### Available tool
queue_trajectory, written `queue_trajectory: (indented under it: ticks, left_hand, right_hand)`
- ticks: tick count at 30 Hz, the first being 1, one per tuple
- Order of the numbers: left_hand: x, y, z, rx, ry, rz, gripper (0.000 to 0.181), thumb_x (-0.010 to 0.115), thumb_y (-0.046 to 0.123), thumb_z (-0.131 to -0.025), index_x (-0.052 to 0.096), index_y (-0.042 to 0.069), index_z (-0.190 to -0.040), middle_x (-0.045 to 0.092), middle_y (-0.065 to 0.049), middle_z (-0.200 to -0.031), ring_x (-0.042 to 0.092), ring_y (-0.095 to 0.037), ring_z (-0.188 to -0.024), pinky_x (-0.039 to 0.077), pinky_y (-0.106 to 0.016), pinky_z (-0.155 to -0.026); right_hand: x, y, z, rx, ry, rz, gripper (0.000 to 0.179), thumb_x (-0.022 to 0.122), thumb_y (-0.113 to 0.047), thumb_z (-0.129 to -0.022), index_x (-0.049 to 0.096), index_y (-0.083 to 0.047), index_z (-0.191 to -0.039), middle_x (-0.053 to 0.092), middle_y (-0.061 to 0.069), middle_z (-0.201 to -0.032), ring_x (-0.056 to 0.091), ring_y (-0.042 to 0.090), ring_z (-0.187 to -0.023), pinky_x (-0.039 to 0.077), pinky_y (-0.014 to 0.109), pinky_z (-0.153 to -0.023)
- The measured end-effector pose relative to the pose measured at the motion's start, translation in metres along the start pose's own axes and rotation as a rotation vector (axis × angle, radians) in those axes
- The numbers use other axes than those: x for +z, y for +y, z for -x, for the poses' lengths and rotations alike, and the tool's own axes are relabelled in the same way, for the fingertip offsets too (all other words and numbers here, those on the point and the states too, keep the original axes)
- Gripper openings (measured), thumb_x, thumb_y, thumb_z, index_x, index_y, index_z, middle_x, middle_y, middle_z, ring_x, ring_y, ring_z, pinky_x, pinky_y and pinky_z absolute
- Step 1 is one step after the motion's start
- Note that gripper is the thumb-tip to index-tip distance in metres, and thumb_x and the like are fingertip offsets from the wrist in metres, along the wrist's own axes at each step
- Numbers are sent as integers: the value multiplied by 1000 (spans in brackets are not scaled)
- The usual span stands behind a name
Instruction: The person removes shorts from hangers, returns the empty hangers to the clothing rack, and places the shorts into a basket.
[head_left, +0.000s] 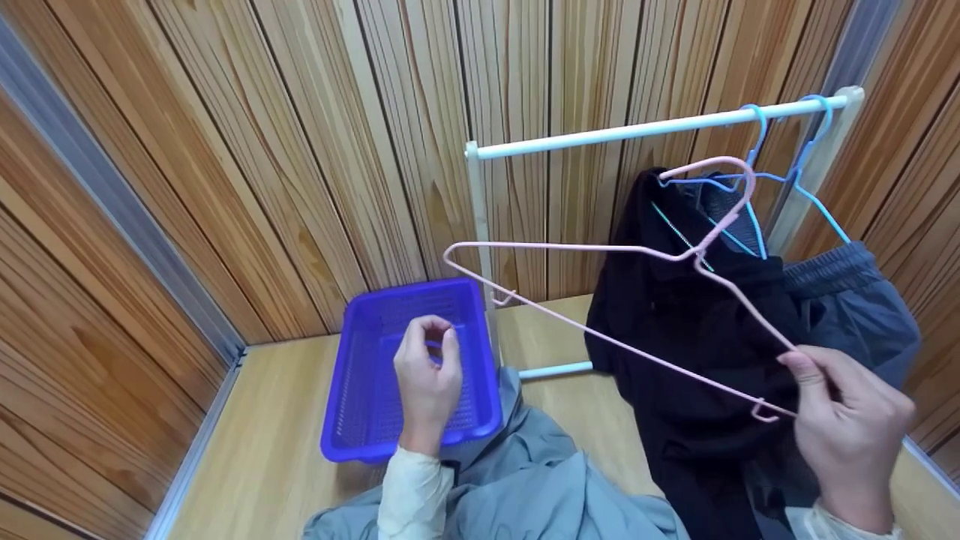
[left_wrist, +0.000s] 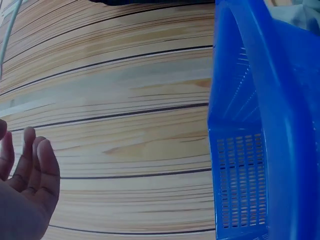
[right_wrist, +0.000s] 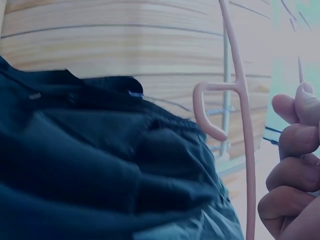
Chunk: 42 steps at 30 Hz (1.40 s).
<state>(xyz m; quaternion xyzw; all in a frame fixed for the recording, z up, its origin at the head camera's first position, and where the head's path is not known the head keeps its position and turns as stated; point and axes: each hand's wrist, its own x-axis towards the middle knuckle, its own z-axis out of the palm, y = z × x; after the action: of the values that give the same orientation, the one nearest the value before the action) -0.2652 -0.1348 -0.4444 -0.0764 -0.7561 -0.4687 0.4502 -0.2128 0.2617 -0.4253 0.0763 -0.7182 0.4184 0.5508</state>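
Note:
A pink clothes hanger [head_left: 577, 247] is gripped at its right corner by my right hand [head_left: 851, 427], thumb over the wire and hook pointing up. In the right wrist view, the hanger [right_wrist: 243, 125] shows a small notch loop beside the curled fingers [right_wrist: 295, 172]. My left hand [head_left: 430, 367] is raised over the purple basket [head_left: 334, 390], its fingers loosely curved with nothing between them. Behind the hanger are black clothing [head_left: 675, 345] and grey shorts [head_left: 862, 315], hung on blue hangers [head_left: 806, 154].
A white clothes rail [head_left: 600, 136] crosses the back, with the blue hangers at its right end. Wood-panelled walls [head_left: 360, 187] close in on the sides. Grey fabric [head_left: 540, 480] covers the person's lap at the front, next to the basket.

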Motion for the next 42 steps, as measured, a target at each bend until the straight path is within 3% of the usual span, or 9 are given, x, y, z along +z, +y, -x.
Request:
queue_trajectory:
  ticks: [6,15,22,26,31,33,34,37,42]
  left_hand:
    - [18,0,-16,-59,-46,36,12,67,0,-94,66,0,-106,73,-17,-99,70,-24,-89,60,-24,-73]
    - [51,2,-38,-178,-107,108,38,70,7,-96,55,-1,-130,67,-20,-125,67,-33,-115,60,-46,-95]
    - [72,-5,-54,-271,-167,250,55,77,9,-93,48,-3,-138,64,-24,-134,63,-38,-125,55,-50,-104]
    - [81,-7,-61,-290,-204,276,51,75,11,-96,48,-1,-137,67,-24,-129,66,-37,-120,55,-47,-103]
    - [90,-12,-69,-286,-207,249,35,67,15,-102,52,3,-132,71,-13,-107,67,-23,-98,51,-31,-87]
    - [92,-15,-72,-264,-210,231,27,63,16,-105,54,4,-128,64,-6,-95,60,-17,-87,45,-27,-78]
    - [93,-16,-72,-248,-214,223,24,60,17,-107,55,4,-126,60,-3,-91,55,-15,-82,43,-26,-75]
    - [95,-21,-72,-190,-230,182,16,52,18,-112,55,3,-117,49,2,-82,46,-12,-73,38,-25,-67]
    - [95,-23,-72,-144,-253,141,16,43,17,-114,51,4,-109,43,4,-78,41,-11,-68,35,-24,-63]
  right_hand:
    - [-14,5,-4,38,38,36,15,76,0,-94,77,13,-86,70,-36,-91,59,-25,-83,41,2,-77]
    - [-27,8,-7,100,62,180,22,74,-9,-99,78,12,-91,56,-53,-89,37,-20,-64,30,1,-66]
    - [-26,9,-7,105,109,177,22,75,-9,-98,78,12,-90,58,-53,-90,43,-26,-68,34,-2,-70]
    - [-22,7,-8,75,114,170,18,77,-4,-95,78,13,-89,61,-49,-92,50,-31,-76,38,-4,-75]
    - [-13,0,-8,60,86,221,12,79,-1,-92,78,11,-90,66,-34,-80,41,-31,-73,31,-4,-74]
    - [-6,-4,-7,56,78,221,10,79,-1,-92,78,9,-90,71,-22,-78,43,-32,-77,30,-3,-75]
    - [-3,-5,-6,54,72,213,9,79,-1,-92,79,7,-91,69,-27,-81,45,-33,-79,31,-2,-76]
    - [9,-11,-2,51,28,188,8,74,-2,-95,79,5,-93,78,6,-84,48,-35,-90,31,0,-79]
    - [29,-23,7,79,-73,174,14,66,-6,-102,79,0,-100,78,22,-95,45,-37,-98,36,11,-80]
